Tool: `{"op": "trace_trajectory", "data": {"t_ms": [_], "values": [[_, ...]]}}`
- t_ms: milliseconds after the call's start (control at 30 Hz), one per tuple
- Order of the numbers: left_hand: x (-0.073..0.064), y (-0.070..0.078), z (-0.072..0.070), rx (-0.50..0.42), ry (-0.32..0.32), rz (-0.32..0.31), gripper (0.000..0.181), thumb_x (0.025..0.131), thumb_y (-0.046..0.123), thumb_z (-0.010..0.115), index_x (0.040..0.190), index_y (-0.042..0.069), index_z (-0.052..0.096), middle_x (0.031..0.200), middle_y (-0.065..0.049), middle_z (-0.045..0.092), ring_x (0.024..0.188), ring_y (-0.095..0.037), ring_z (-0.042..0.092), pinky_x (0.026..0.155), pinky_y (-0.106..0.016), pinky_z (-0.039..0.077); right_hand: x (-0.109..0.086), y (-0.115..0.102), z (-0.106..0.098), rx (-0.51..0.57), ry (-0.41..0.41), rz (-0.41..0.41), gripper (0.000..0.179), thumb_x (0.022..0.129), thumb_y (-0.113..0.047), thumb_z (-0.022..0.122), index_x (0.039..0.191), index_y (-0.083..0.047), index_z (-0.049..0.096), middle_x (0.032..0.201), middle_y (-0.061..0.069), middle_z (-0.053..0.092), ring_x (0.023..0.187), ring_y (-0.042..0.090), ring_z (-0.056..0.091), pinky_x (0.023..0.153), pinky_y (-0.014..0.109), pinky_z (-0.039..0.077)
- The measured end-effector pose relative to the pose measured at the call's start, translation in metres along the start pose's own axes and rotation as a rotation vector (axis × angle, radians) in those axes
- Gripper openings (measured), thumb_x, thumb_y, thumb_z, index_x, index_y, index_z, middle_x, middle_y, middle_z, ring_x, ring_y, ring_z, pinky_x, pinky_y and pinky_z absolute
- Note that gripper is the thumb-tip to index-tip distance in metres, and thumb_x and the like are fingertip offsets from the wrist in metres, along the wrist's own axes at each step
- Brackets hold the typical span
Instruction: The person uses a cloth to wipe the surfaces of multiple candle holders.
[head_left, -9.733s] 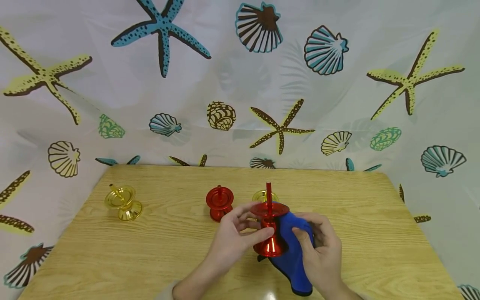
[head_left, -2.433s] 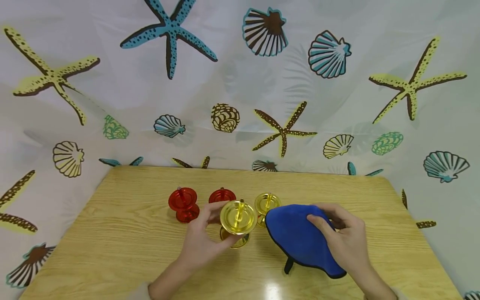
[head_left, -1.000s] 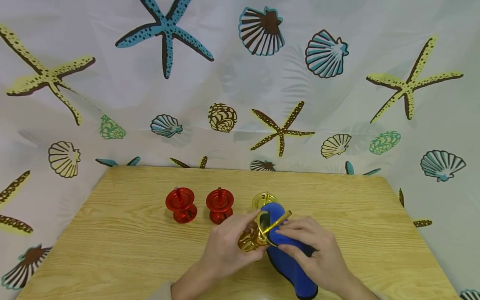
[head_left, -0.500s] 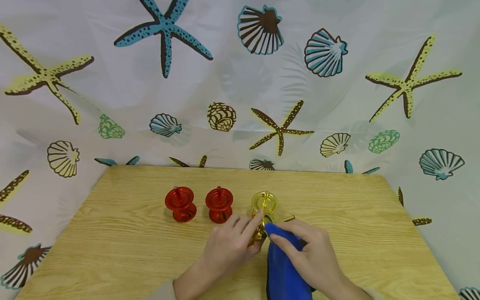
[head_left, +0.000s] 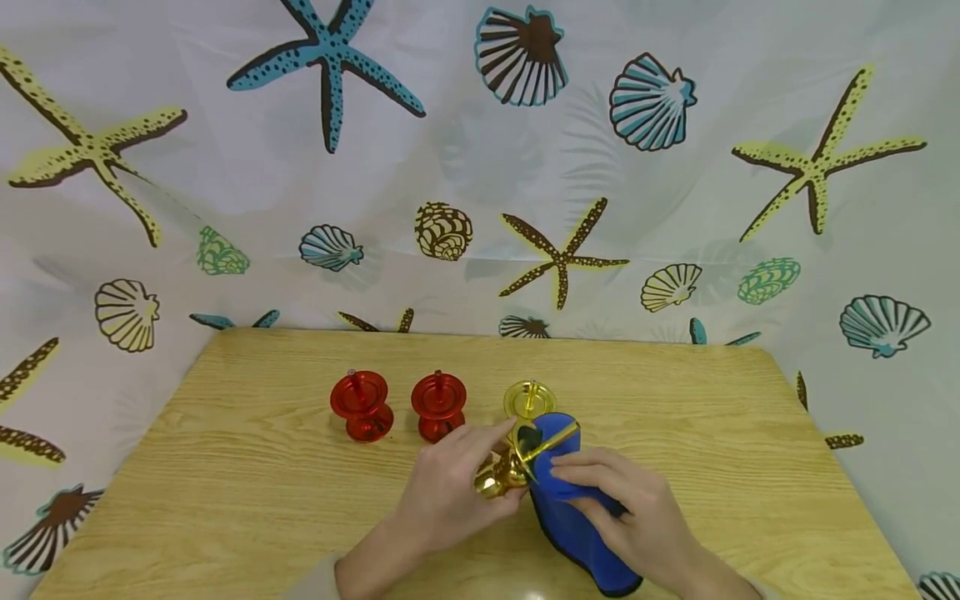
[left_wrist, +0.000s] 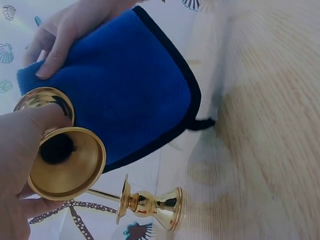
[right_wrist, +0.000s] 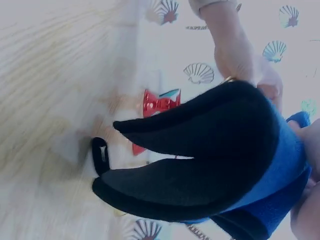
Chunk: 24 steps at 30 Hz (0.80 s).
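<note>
My left hand grips a gold pricket candlestick by its stem and base, off the table and tilted so its spike points right. In the left wrist view the underside of its base faces the camera. My right hand pinches a blue cloth with black edging and presses it against the candlestick's dish, beside the spike. The cloth hangs folded below the fingers in the right wrist view and hides much of that hand's work.
Two red candlesticks stand upright at the back, the left one and the middle one. Another gold candlestick stands right of them, partly behind the cloth. A shell-printed curtain rises behind the wooden table.
Earlier my left hand held a red candlestick, now standing at the back left; the gold one came from the far left. Lately the cloth has shifted about its dish and the spike has swung up.
</note>
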<state>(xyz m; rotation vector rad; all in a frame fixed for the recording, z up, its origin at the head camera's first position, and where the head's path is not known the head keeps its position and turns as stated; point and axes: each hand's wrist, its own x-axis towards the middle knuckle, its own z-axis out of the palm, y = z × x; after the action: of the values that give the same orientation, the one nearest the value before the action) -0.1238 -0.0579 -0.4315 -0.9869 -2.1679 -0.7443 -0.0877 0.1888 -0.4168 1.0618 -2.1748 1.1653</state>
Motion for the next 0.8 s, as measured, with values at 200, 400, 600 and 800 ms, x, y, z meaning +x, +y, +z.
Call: {"op": "trace_trajectory", "data": {"t_ms": [200,400,600,800], "values": [[0.001,0.004,-0.002,-0.154,-0.045,-0.086,0.079,0.061,0.019,0.1,0.131,0.002,0.069,0.095,-0.003,0.079,0.078,-0.008,0.072,0.069,-0.014,0.057,-0.003,0.015,0.001,0.074,0.083,-0.098,0.019,0.105,-0.016,0.065,0.115,-0.004,0.075,0.109,0.012,0.073,0.104,0.02,0.075,0.094,0.016,0.058],[-0.001,0.007,-0.003,-0.159,-0.076,-0.096,0.078,0.062,0.022,0.1,0.131,0.003,0.069,0.094,0.0,0.079,0.077,-0.005,0.072,0.07,-0.014,0.056,-0.002,0.02,0.005,0.015,0.228,-0.158,0.021,0.103,-0.019,0.069,0.105,0.0,0.077,0.096,0.015,0.073,0.089,0.017,0.075,0.087,0.014,0.059],[-0.003,0.006,-0.002,-0.14,-0.072,-0.075,0.079,0.062,0.025,0.1,0.132,0.004,0.069,0.093,0.001,0.079,0.077,-0.005,0.071,0.07,-0.015,0.056,0.004,0.024,0.0,-0.016,0.391,-0.191,0.025,0.1,-0.019,0.073,0.096,0.006,0.077,0.09,0.02,0.072,0.09,0.014,0.075,0.089,0.014,0.058],[-0.004,0.006,-0.003,-0.145,-0.07,-0.059,0.078,0.063,0.024,0.099,0.132,0.004,0.069,0.093,0.002,0.078,0.077,-0.005,0.072,0.071,-0.016,0.057,0.008,0.023,-0.004,0.006,0.465,-0.195,0.025,0.099,-0.015,0.075,0.094,0.01,0.075,0.089,0.022,0.071,0.089,0.016,0.074,0.089,0.015,0.058]]}}
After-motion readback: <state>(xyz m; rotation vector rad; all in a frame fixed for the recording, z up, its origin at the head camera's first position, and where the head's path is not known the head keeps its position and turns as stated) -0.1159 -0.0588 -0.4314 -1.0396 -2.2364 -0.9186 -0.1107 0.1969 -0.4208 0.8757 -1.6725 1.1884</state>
